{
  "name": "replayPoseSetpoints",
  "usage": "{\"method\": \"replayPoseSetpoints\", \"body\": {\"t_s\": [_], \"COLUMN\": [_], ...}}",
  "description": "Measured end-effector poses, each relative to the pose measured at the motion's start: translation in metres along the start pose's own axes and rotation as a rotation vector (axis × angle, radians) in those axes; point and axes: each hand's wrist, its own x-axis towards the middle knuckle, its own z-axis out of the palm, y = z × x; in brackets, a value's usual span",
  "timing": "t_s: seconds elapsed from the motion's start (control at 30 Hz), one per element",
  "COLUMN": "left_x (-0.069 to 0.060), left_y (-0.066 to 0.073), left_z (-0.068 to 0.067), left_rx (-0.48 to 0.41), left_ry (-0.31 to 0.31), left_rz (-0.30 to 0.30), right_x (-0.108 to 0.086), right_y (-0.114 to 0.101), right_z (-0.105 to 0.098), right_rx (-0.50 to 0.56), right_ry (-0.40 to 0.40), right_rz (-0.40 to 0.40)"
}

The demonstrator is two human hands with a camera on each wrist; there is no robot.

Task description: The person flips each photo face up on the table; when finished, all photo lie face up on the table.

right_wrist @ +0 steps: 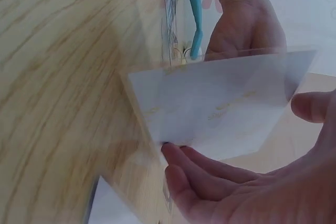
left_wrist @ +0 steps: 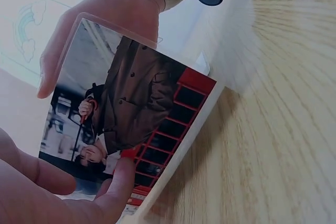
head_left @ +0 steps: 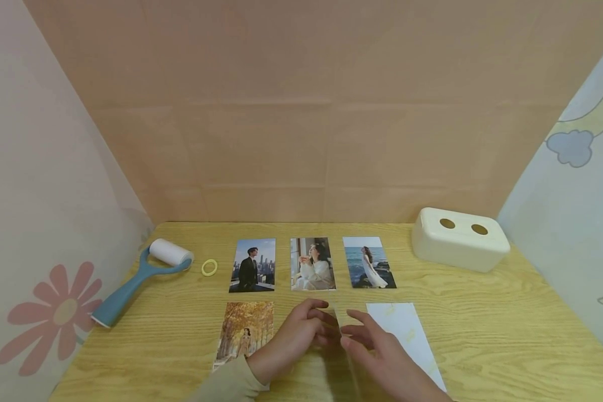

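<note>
Both hands hold a photo (left_wrist: 126,98) with a clear border on its edge above the table, between them. Its picture, a person in a dark brown coat by a red frame, faces my left hand (head_left: 301,329); fingers (left_wrist: 118,192) of that hand touch its front. Toward my right hand (head_left: 382,352) turns the white back (right_wrist: 210,108) with faint yellow marks. Right fingertips (right_wrist: 173,153) rest at its lower edge, and the right thumb is by the side edge. From the head view the photo shows almost edge-on.
Photos of a person in a suit (head_left: 253,265), a person in white (head_left: 313,265), a seaside scene (head_left: 369,262) and autumn trees (head_left: 246,329) lie about. A white card (head_left: 407,340) lies right. A blue-handled lint roller (head_left: 130,285), yellow ring (head_left: 209,268) and cream two-holed box (head_left: 457,240) stand farther out.
</note>
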Motion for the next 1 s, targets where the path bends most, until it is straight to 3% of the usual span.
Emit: {"method": "replayPoseSetpoints", "body": {"t_s": [0.17,0.5,0.73,1.0], "left_x": [0.002,0.004,0.003,0.002], "left_y": [0.000,0.002,0.004,0.007], "left_z": [0.000,-0.001,-0.002,-0.006], "left_rx": [-0.013,0.005,-0.009,0.036], "left_ry": [-0.019,0.036,0.048,0.085], "left_rz": [-0.002,-0.058,-0.058,-0.043], "right_x": [-0.001,-0.002,-0.005,-0.007], "right_y": [-0.002,-0.006,-0.009,-0.015], "right_z": [-0.002,-0.002,-0.002,-0.003], "right_rx": [0.066,0.222,0.303,0.264], "right_ry": [0.028,0.075,0.097,0.164], "right_rz": [-0.061,-0.112,-0.142,-0.107]}}
